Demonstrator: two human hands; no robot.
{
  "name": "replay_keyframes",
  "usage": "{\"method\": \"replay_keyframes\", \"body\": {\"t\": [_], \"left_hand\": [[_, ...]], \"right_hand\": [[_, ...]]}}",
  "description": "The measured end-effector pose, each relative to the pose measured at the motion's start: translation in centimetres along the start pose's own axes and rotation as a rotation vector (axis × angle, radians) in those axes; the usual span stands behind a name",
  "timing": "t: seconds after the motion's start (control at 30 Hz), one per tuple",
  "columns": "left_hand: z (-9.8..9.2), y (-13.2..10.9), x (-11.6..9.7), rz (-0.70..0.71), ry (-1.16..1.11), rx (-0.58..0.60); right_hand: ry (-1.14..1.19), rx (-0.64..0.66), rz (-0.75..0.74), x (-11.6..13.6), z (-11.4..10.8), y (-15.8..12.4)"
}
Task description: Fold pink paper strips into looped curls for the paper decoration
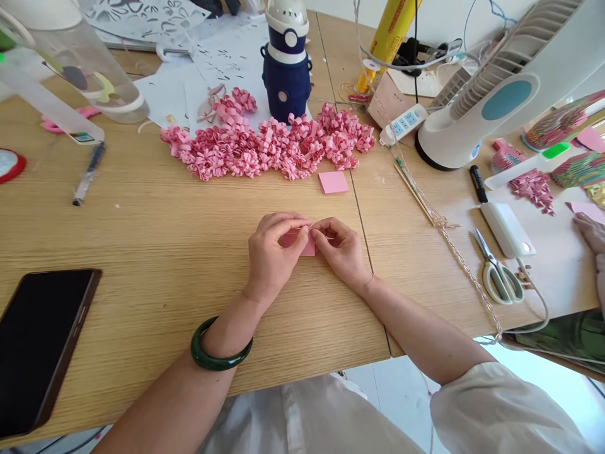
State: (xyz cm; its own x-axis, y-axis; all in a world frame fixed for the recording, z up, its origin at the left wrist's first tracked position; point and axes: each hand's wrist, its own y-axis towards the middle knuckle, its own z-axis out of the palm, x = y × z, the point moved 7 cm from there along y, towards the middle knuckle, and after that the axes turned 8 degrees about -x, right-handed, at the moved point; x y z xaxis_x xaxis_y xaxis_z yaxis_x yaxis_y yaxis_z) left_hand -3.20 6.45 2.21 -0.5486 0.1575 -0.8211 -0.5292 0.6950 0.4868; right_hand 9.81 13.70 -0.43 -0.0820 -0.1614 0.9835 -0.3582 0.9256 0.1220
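Note:
My left hand (271,255) is closed in a pinch on a small piece of pink paper (308,248), which partly shows below the thumb. Close beside it, my right hand (344,252) pinches at the paper's upper right edge, thumb against index finger. A thin pale line runs between the fingertips, too fine to make out. Both hands are just above the wooden table. Beyond them lies a small stack of pink paper slips (333,182). Behind that spreads a long heap of curled pink paper flowers (250,151).
A navy bottle (288,82) stands behind the heap. At left are a phone (42,347), a pen (89,173) and a clear jug (101,75). Rightward are a fan (496,94), power strip (403,124), scissors (501,277), a white power bank (508,228) and another person's hand (590,232).

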Motion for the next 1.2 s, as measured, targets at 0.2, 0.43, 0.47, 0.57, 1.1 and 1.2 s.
{"method": "replay_keyframes", "body": {"t": [0.2, 0.43, 0.47, 0.57, 1.1, 1.2], "left_hand": [[0.2, -0.2, 0.9, -0.149, -0.103, 0.013], [0.4, -0.3, 1.4, -0.244, -0.199, 0.034], [0.4, -0.3, 1.3, -0.241, -0.204, 0.035], [0.5, -0.2, 1.3, -0.239, -0.209, 0.041], [0.5, -0.2, 1.2, -0.228, -0.200, 0.037], [0.6, -0.2, 1.3, -0.240, -0.214, 0.038]], "right_hand": [[0.020, -0.007, 0.022, -0.2, -0.1, 0.0], [0.021, -0.016, 0.036, -0.5, -0.1, 0.0], [0.019, -0.018, 0.034, -0.5, -0.1, 0.0], [0.008, -0.016, 0.025, -0.4, -0.1, 0.1], [-0.007, -0.005, 0.024, -0.2, -0.1, 0.1], [-0.007, -0.008, 0.022, -0.2, -0.1, 0.0]]}}
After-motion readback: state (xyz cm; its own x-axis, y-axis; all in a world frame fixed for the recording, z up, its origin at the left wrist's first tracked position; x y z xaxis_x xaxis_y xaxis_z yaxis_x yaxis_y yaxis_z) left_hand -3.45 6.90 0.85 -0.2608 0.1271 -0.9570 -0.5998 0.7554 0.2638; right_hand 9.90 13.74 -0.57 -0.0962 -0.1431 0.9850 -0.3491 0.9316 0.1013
